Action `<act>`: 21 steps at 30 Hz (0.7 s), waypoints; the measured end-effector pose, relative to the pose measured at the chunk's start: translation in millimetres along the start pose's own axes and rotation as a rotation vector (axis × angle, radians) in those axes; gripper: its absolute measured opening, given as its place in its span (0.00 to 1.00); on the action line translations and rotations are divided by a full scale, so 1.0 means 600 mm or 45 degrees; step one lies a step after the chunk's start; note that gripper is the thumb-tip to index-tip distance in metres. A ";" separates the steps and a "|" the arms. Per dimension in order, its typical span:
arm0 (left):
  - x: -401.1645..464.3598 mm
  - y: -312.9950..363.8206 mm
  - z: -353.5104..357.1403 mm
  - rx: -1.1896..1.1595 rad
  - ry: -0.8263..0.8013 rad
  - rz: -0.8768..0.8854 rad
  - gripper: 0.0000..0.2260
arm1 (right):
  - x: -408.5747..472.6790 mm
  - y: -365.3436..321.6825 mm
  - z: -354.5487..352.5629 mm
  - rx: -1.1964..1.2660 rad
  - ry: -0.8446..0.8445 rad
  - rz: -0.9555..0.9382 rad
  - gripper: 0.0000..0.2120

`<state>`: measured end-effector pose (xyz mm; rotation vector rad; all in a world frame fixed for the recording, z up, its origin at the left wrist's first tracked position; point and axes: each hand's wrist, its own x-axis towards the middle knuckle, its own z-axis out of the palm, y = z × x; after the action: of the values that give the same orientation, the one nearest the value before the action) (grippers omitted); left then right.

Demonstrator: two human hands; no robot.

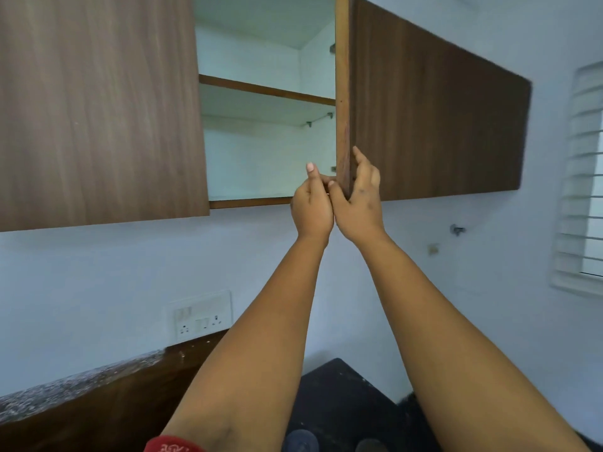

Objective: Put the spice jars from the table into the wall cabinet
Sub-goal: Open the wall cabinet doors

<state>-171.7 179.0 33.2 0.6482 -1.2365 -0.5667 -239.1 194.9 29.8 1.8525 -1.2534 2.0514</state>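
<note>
The brown wall cabinet (98, 109) hangs overhead with its middle section open, showing white, bare shelves (267, 93). Its open door (342, 93) points edge-on at me. My right hand (357, 197) grips the lower edge of that door, fingers wrapped around it. My left hand (311, 207) is pressed against the right hand at the door's bottom corner, fingers curled with the thumb up. No spice jars are in view.
A closed cabinet door (434, 109) lies to the right. A switch and socket plate (199, 316) sits on the wall above a speckled counter edge (75, 383). A louvred window (584, 177) is at far right. Dark floor and my feet show below.
</note>
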 end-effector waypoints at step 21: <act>-0.081 -0.037 0.357 0.683 -0.861 0.396 0.21 | 0.058 0.240 -0.331 -0.303 0.244 0.151 0.31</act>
<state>-392.4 167.7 26.8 0.7089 -2.1233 -0.1788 -485.3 209.3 5.5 1.4757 -1.5096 1.9772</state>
